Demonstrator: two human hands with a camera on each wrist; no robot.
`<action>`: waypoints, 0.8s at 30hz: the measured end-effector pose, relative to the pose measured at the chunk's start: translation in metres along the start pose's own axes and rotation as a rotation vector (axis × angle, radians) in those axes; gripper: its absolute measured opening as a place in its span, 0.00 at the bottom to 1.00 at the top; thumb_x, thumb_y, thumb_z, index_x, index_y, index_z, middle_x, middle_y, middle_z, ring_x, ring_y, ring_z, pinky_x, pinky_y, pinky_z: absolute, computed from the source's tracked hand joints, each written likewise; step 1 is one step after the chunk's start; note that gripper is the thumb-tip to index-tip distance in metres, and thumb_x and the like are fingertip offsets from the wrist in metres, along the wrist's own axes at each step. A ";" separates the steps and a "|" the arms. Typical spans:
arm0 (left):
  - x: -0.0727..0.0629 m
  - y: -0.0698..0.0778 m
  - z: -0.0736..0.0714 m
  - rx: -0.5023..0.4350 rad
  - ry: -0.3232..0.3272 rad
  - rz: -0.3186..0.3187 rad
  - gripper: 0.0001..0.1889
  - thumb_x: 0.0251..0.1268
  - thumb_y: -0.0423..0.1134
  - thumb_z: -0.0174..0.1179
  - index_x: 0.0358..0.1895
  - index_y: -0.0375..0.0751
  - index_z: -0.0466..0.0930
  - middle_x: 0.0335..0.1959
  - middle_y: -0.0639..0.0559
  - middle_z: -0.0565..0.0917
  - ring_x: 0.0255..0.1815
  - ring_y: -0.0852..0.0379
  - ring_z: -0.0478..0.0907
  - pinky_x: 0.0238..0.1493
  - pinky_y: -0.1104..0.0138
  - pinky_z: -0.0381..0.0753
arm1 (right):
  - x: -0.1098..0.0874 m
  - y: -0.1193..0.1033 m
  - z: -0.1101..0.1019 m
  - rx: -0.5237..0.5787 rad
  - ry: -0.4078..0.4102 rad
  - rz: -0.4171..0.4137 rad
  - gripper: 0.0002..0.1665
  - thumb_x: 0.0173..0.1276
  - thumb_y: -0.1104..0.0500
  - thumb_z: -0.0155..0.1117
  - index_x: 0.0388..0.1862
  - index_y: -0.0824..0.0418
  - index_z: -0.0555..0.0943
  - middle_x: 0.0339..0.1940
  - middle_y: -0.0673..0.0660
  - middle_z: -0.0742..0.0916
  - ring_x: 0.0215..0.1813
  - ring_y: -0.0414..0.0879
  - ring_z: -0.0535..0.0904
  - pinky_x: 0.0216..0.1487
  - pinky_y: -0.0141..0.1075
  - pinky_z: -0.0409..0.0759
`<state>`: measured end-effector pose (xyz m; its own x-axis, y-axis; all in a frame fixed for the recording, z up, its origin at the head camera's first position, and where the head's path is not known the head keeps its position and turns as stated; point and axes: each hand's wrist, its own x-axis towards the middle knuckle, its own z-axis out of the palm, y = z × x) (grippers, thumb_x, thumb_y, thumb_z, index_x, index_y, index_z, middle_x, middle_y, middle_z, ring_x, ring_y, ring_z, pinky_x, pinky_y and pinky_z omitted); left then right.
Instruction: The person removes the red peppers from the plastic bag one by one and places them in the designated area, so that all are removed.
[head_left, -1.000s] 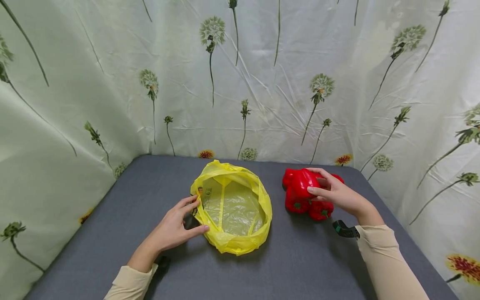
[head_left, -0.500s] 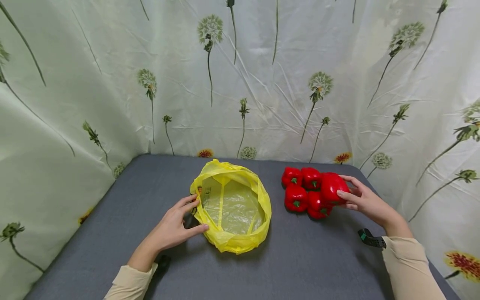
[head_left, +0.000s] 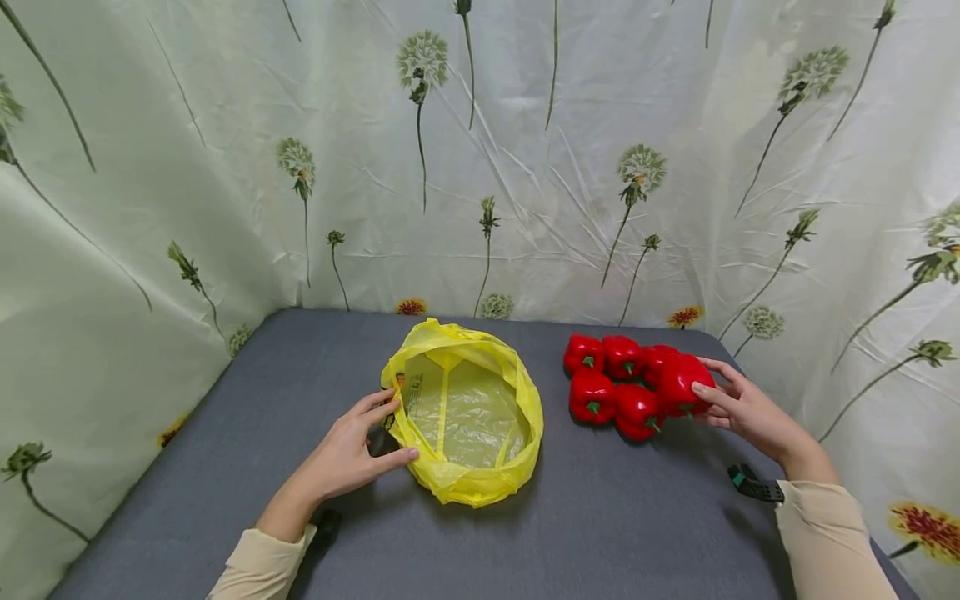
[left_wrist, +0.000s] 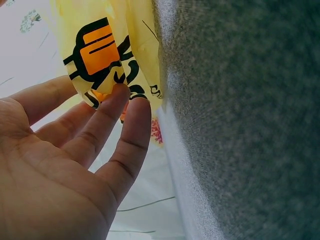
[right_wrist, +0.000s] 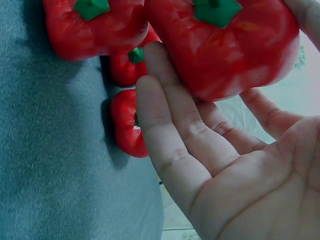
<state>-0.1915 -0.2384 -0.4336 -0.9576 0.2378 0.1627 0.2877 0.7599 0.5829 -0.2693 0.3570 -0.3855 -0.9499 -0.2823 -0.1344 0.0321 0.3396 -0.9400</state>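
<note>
A yellow plastic bag (head_left: 528, 400) stands on the table with its mouth spread wide. My left hand (head_left: 341, 458) is at its left side, fingers and thumb spread, with fingertips touching the bag's rim. In the left wrist view the fairly straight fingers (left_wrist: 132, 135) rest against the bag's printed side (left_wrist: 100, 50). My right hand (head_left: 757, 417) holds a red bell pepper (head_left: 681, 379) between thumb and fingers at the right end of a cluster. From the right wrist, this pepper (right_wrist: 225, 55) shows its green stem, with fingers along its underside.
Several other red bell peppers (head_left: 591, 396) sit close together on the dark grey table (head_left: 600, 525), right of the bag. A pale curtain (head_left: 360, 167) printed with dandelions hangs behind the table and along both sides. The right wrist wears a black band (head_left: 753, 485).
My right hand has moved rightward with the bell pepper, from over the middle of the cluster to its right end, lowering a little lately. My left hand and the bag have stayed in place.
</note>
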 end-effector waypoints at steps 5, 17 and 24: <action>-0.001 0.000 0.000 0.015 0.021 0.018 0.47 0.64 0.64 0.73 0.78 0.35 0.73 0.83 0.41 0.69 0.78 0.33 0.71 0.60 0.42 0.83 | -0.002 0.003 -0.003 -0.016 0.001 0.009 0.33 0.89 0.54 0.51 0.84 0.55 0.53 0.54 0.41 0.83 0.48 0.39 0.91 0.52 0.33 0.90; -0.001 -0.001 0.002 0.010 0.025 0.021 0.47 0.65 0.63 0.73 0.78 0.34 0.73 0.83 0.41 0.68 0.80 0.32 0.69 0.67 0.35 0.76 | -0.005 0.017 -0.006 -0.076 0.004 0.065 0.42 0.88 0.52 0.51 0.85 0.70 0.45 0.55 0.47 0.83 0.48 0.41 0.91 0.52 0.35 0.90; -0.001 -0.002 0.004 0.005 0.020 0.017 0.48 0.64 0.63 0.73 0.78 0.34 0.73 0.83 0.41 0.67 0.81 0.31 0.68 0.71 0.32 0.73 | -0.005 0.021 -0.008 -0.037 -0.035 0.080 0.37 0.89 0.51 0.50 0.84 0.66 0.49 0.53 0.42 0.85 0.49 0.41 0.92 0.53 0.35 0.90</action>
<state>-0.1914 -0.2377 -0.4376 -0.9526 0.2388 0.1887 0.3043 0.7586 0.5761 -0.2662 0.3726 -0.4022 -0.9334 -0.2837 -0.2197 0.0950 0.3951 -0.9137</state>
